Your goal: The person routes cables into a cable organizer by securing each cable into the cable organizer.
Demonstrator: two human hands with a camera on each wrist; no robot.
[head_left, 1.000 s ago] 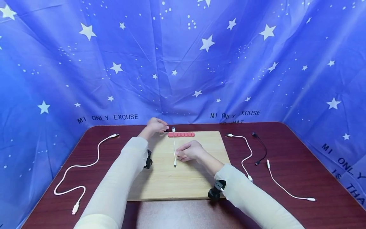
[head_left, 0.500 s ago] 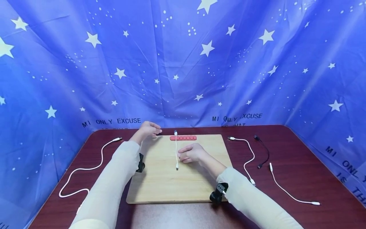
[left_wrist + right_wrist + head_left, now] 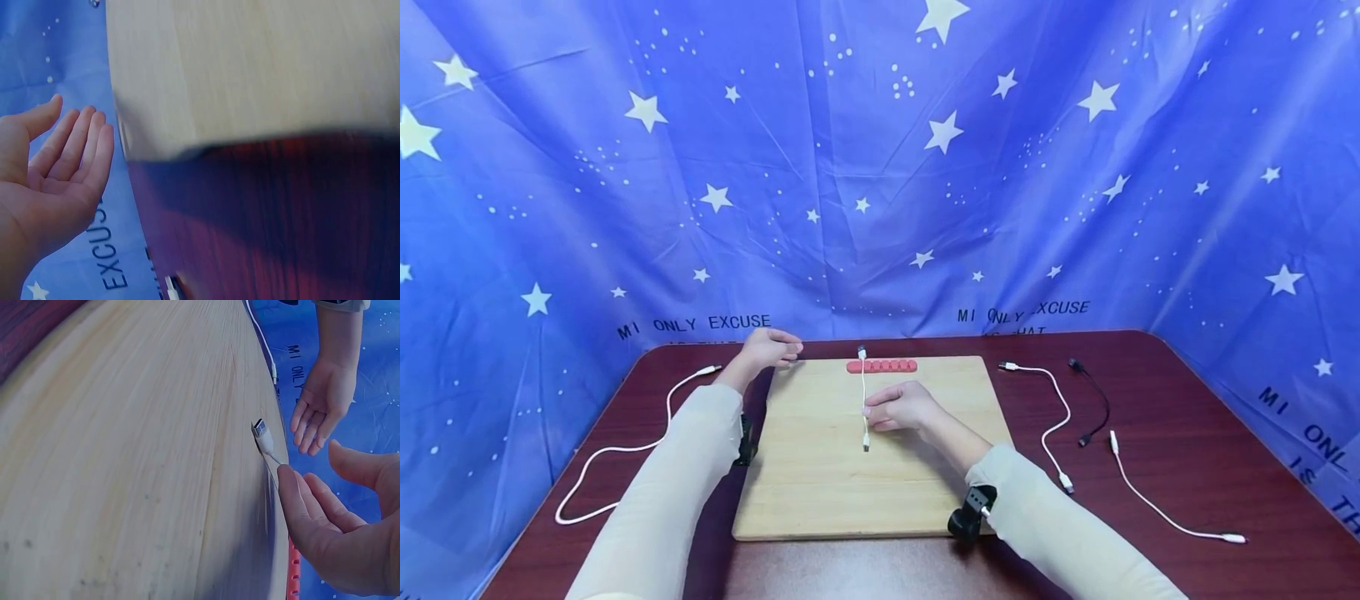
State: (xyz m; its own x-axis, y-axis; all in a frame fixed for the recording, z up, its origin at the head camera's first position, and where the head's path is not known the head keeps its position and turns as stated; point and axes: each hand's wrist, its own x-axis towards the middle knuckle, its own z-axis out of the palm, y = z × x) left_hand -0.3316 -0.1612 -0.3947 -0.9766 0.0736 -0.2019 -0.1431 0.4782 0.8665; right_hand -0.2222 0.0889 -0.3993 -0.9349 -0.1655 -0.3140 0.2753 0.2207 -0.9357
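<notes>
A short white USB cable [image 3: 864, 393] lies lengthwise on the wooden board [image 3: 820, 492]. Its far end crosses the left part of a red cable organizer [image 3: 891, 366] at the board's back edge. My right hand [image 3: 904, 407] is beside the cable's near half, fingers at the cord. In the right wrist view, the cable's near plug [image 3: 261, 432] shows past the index finger, and the thumb stands apart from the fingers. Beyond the board's back left corner hovers my left hand [image 3: 769, 348], holding nothing. Its fingers look relaxed in the left wrist view.
A long white cable [image 3: 587, 458] lies on the dark red table [image 3: 820, 575] at left, partly behind the left sleeve. To the right are a white cable [image 3: 1058, 408], a short black cable [image 3: 1103, 396] and another white cable [image 3: 1150, 500]. A blue star-patterned curtain [image 3: 880, 167] surrounds the table.
My left hand has moved left, away from the red organizer and the cable's far plug. The right hand stays beside the cable. The head view has shifted slightly.
</notes>
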